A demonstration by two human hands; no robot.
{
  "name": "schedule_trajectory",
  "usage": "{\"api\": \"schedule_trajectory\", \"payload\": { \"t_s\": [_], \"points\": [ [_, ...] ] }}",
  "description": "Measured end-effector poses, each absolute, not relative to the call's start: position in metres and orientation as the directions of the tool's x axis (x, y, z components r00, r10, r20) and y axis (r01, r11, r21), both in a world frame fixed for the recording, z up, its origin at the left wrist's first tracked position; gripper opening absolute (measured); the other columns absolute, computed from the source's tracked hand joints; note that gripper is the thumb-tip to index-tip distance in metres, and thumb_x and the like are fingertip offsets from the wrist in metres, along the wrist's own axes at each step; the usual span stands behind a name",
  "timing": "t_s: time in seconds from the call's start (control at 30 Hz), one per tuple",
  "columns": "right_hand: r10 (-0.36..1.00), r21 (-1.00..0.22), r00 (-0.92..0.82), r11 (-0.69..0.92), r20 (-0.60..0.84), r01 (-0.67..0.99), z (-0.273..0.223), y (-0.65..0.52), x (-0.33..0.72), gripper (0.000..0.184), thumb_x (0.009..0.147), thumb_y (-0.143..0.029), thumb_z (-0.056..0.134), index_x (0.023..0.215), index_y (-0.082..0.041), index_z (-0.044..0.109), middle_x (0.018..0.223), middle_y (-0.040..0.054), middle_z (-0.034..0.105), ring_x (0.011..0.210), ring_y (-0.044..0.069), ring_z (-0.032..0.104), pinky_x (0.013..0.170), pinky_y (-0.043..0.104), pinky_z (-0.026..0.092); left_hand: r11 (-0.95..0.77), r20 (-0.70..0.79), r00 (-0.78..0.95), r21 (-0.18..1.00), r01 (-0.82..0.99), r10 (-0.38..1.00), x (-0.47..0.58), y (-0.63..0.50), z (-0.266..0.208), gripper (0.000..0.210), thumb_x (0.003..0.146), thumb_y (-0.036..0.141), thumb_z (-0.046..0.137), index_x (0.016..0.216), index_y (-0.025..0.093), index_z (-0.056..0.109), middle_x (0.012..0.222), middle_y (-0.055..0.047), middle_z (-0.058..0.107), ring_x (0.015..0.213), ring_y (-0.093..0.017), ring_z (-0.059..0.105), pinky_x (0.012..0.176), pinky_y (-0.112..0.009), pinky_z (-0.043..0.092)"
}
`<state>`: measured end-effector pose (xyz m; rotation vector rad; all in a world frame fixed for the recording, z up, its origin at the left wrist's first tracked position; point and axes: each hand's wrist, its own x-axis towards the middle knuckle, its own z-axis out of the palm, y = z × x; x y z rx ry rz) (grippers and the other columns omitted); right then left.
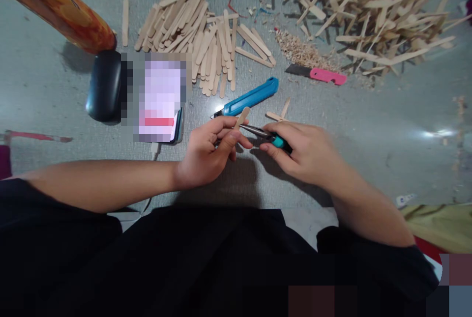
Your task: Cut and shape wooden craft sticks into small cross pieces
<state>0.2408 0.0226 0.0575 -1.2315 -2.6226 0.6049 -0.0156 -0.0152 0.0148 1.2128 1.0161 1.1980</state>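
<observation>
Between the thumb and fingers of my left hand is a wooden craft stick, its rounded end pointing up. My right hand is wrapped round the teal and black handles of a pair of pliers. The pliers' narrow metal jaws reach to the stick at my left fingertips; whether they grip it I cannot tell. Just beyond both hands lies a blue utility knife. Small cut stick pieces rest on the table beside my right hand.
Whole craft sticks lie heaped behind the knife. A larger tangle of stick pieces fills the back right, near shavings and a pink-handled blade. On the left are a phone, a black mouse and an orange cylinder.
</observation>
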Motion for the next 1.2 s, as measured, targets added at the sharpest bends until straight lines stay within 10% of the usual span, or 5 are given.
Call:
{"api": "schedule_trajectory", "payload": {
  "t_s": [0.7,0.93,1.07,1.2],
  "points": [
    [0.851,-0.472,-0.517,0.495,0.092,0.73,0.059,0.026,0.244,0.02,0.112,-0.046,0.072,0.119,-0.028,0.076,0.107,0.009,0.089,0.09,0.032,0.083,0.076,0.045,0.058,0.015,0.025,0.202,0.981,-0.193,0.979,-0.014,-0.018,0.008,0.041,0.107,0.053,0.082,0.127,0.023,0.064,0.094,-0.002,0.072,0.069,-0.011,0.064,0.062,-0.024,0.058],
    [0.875,-0.506,-0.419,0.484,0.245,0.714,0.066,0.035,0.251,0.017,0.108,-0.045,0.073,0.116,-0.029,0.077,0.094,0.0053,0.085,0.078,0.028,0.078,0.075,0.043,0.061,-0.365,0.246,0.387,0.891,0.27,0.889,-0.059,0.008,0.055,0.034,0.108,0.038,0.078,0.138,0.023,0.076,0.122,-0.01,0.076,0.091,-0.018,0.07,0.082,-0.036,0.063],
    [0.874,-0.507,-0.386,0.485,0.294,0.712,0.066,0.035,0.251,0.018,0.106,-0.043,0.072,0.114,-0.028,0.079,0.089,0.0048,0.083,0.077,0.028,0.076,0.075,0.043,0.061,-0.481,0.482,0.144,0.707,0.519,0.864,-0.141,0.037,0.039,0.052,0.107,0.058,0.079,0.153,0.036,0.073,0.136,-0.006,0.075,0.102,-0.021,0.073,0.093,-0.044,0.062],
    [0.858,-0.518,-0.408,0.513,0.312,0.684,0.061,0.038,0.248,0.019,0.107,-0.042,0.071,0.115,-0.027,0.08,0.09,0.0061,0.083,0.079,0.029,0.078,0.074,0.044,0.058,-0.366,0.485,0.092,0.508,0.78,0.87,-0.206,0.059,0.0,0.089,0.072,0.093,0.093,0.141,0.038,0.081,0.149,-0.007,0.072,0.141,-0.045,0.061,0.128,-0.074,0.042]
  ]
}}
